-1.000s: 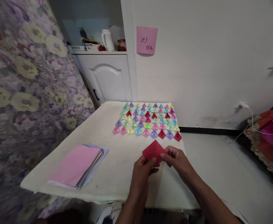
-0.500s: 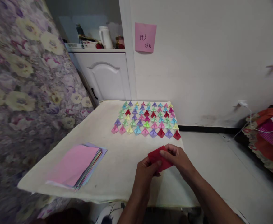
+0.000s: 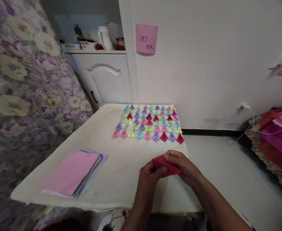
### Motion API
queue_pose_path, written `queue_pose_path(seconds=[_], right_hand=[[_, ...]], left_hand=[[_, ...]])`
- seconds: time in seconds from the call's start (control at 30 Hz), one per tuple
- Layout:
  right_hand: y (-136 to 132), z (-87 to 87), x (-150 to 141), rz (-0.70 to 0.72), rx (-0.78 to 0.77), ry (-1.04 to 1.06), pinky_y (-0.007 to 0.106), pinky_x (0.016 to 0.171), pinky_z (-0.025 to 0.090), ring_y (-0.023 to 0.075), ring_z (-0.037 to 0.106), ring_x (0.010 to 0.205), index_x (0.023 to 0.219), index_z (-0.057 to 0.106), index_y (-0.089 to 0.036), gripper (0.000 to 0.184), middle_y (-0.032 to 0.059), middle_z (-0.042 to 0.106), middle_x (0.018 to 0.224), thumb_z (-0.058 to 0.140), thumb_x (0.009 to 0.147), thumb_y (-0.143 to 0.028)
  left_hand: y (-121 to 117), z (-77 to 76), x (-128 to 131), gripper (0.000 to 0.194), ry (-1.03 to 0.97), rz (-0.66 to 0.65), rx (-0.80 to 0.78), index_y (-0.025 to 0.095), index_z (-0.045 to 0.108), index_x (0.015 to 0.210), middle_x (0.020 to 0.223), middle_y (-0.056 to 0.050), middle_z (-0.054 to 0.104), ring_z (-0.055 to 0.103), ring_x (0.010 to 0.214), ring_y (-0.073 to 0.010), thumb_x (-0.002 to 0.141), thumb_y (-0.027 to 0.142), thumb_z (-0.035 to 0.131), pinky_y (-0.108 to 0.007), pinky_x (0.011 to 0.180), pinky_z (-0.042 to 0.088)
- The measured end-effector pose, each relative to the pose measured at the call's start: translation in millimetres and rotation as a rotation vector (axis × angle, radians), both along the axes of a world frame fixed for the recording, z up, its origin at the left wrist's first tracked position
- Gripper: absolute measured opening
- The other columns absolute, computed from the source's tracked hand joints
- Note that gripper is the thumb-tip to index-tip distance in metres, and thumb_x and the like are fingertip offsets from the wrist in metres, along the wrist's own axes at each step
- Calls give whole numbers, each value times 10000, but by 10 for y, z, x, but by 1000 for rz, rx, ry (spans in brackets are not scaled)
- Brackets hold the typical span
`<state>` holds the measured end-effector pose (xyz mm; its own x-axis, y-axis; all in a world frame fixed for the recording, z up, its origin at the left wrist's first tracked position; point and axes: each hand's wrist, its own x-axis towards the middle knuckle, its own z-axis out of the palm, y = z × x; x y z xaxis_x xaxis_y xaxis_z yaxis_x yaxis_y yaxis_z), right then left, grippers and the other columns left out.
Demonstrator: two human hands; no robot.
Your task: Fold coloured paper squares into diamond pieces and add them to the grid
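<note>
Both hands pinch a folded red paper (image 3: 166,165) above the near right part of the cream-covered table (image 3: 112,141). My left hand (image 3: 149,179) grips its lower left edge with thumb on top. My right hand (image 3: 184,166) curls its fingers over the right side. Beyond the hands, several small folded paper shapes (image 3: 148,123) in pink, purple, green, blue, yellow and red lie in neat rows. A stack of coloured paper sheets (image 3: 74,173) with a pink sheet on top lies at the table's near left.
A floral-patterned surface (image 3: 22,89) rises along the left. A white cabinet (image 3: 104,77) with a jug and clutter stands behind. A pink note (image 3: 146,38) hangs on the wall. A charger cable (image 3: 248,110) and striped bedding (image 3: 276,134) are at right.
The red paper went from an upright diamond to a flatter, narrower folded shape, lowered slightly between both hands. The view has drifted a little to the right.
</note>
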<state>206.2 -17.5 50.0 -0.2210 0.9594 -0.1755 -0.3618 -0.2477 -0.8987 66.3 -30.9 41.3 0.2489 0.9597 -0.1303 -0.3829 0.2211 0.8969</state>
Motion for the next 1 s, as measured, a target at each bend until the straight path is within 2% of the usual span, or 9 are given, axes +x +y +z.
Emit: queue_pose_path(seconds=[0.17,0.23,0.43,0.8,0.93,1.0], right_hand=[[-1,-61,-17,78,-101,32,189,426,212,51,323,443,677,524,-159,275,-60,442,523,686,693,-381],[0,-77,-13,105,-123,43,190,410,184,47,287,426,677,515,-164,279,-72,408,504,683,692,-386],[0,-91,0,151,-168,92,178,385,143,34,257,410,652,482,-169,296,-82,382,494,692,685,-374],[1,-133,-48,166,-248,139,150,373,114,17,312,395,704,521,-155,224,-69,445,518,704,663,-279],[1,-145,-67,157,-244,119,157,373,108,12,291,378,716,529,-160,207,-78,433,510,699,651,-259],[3,-158,-76,151,-238,96,165,374,106,14,281,374,724,531,-165,212,-79,431,510,697,651,-274]], left_hand=[[-22,42,-8,153,55,80,49,150,667,778,738,-9,670,569,711,-143,637,186,717,-241,682,454],[-20,38,-10,188,52,115,40,159,637,769,710,1,651,566,689,-136,610,186,734,-230,649,455],[-11,40,-12,557,24,142,-20,203,571,1091,700,27,610,554,674,-126,567,170,757,-231,634,467],[17,-1,-56,394,75,124,-46,183,596,959,681,13,632,580,640,-132,590,177,735,-224,608,451],[31,2,-66,366,40,137,-28,190,612,905,782,13,637,574,668,-120,565,157,745,-205,605,433],[36,-17,-66,306,28,118,-18,176,615,866,748,14,629,559,672,-115,585,145,734,-200,608,422]])
